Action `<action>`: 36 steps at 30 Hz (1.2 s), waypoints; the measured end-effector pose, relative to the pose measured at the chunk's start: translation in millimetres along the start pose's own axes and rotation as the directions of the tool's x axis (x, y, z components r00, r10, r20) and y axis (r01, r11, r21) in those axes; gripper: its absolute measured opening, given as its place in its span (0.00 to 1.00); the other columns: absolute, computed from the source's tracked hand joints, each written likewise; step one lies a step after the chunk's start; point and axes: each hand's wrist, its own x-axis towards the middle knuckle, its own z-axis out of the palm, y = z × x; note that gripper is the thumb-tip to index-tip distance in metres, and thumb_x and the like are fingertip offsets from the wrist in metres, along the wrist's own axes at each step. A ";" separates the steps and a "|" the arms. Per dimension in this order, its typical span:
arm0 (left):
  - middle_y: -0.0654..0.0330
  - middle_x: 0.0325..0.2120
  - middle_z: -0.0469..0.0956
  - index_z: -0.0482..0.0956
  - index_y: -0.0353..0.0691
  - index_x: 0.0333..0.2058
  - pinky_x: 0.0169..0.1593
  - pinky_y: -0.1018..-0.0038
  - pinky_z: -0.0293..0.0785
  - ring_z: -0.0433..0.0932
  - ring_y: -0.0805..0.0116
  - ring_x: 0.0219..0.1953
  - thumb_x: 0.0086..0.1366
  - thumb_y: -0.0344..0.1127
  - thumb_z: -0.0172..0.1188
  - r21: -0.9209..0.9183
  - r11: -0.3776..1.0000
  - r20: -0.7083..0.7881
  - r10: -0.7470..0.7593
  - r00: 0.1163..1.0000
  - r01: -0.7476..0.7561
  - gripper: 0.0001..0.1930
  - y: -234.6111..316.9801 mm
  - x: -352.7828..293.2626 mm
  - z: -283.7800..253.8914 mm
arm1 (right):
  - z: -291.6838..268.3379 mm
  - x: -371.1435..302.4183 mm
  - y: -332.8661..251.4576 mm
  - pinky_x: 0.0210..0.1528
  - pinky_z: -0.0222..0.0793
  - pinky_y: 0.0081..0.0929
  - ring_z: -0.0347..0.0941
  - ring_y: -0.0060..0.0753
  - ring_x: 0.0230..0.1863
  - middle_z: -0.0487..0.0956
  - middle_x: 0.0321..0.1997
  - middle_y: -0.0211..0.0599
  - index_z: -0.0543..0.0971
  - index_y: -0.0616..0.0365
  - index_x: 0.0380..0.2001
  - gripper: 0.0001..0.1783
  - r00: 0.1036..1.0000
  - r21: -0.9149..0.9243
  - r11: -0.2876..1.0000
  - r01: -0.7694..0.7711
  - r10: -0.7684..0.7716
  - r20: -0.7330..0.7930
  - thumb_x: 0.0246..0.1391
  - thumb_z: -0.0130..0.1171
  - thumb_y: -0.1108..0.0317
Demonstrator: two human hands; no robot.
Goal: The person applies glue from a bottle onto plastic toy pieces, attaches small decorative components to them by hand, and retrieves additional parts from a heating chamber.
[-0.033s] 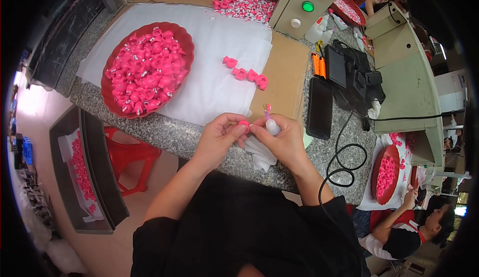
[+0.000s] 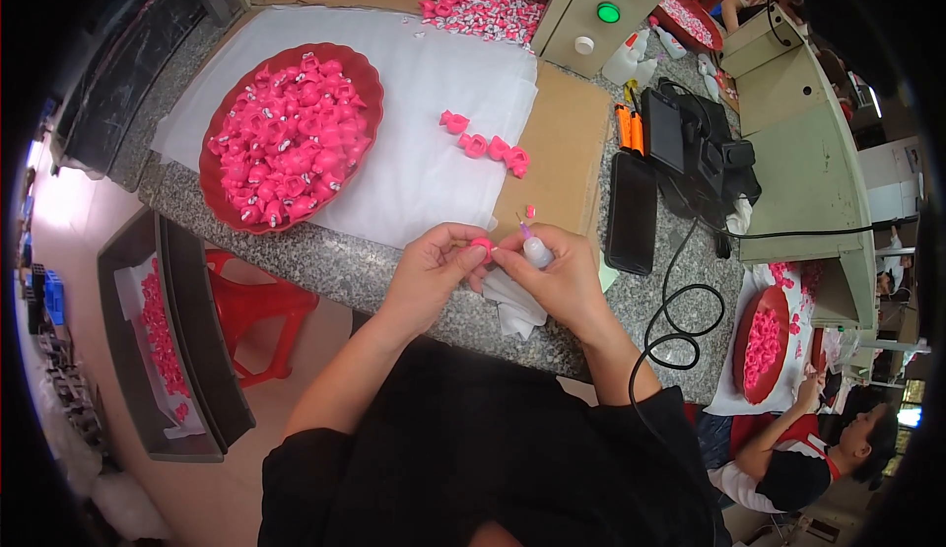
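My left hand (image 2: 441, 263) pinches a small pink plastic piece (image 2: 482, 243) between thumb and fingers, over the table's front edge. Close against it, my right hand (image 2: 554, 269) has its thumb and fingertip at the same piece. A small white dropper bottle (image 2: 537, 251) with a purple needle tip is tucked in the right hand's fingers, the needle aimed away from me. Just beyond that needle lies a tiny pink-and-white bit (image 2: 530, 211) on the cardboard (image 2: 567, 143). Several hollow pink pieces (image 2: 474, 146) form a loose row on the white sheet and the cardboard's edge.
To the left stands a scalloped red bowl (image 2: 209, 192) heaped with pink pieces. A black phone (image 2: 631, 214), orange-handled tools (image 2: 631, 129) and a looping black cable (image 2: 645, 345) are at the right. A grey bin (image 2: 197, 445) sits lower left; a co-worker (image 2: 798, 458) sits lower right.
The bottle's needle tip has shifted slightly left, away from the tiny pink-and-white bit. Both hands otherwise keep their place at the pink piece.
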 end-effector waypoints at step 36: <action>0.68 0.23 0.69 0.71 0.38 0.43 0.18 0.89 0.54 0.61 0.85 0.19 0.60 0.33 0.52 0.135 0.990 -0.008 -0.030 1.000 0.031 0.13 21.8 -4.7 22.8 | 1.4 3.4 26.0 0.24 0.65 0.19 0.68 0.22 0.21 0.74 0.24 0.33 0.75 0.62 0.31 0.08 0.901 0.719 0.543 -0.434 0.242 0.361 0.48 0.58 0.69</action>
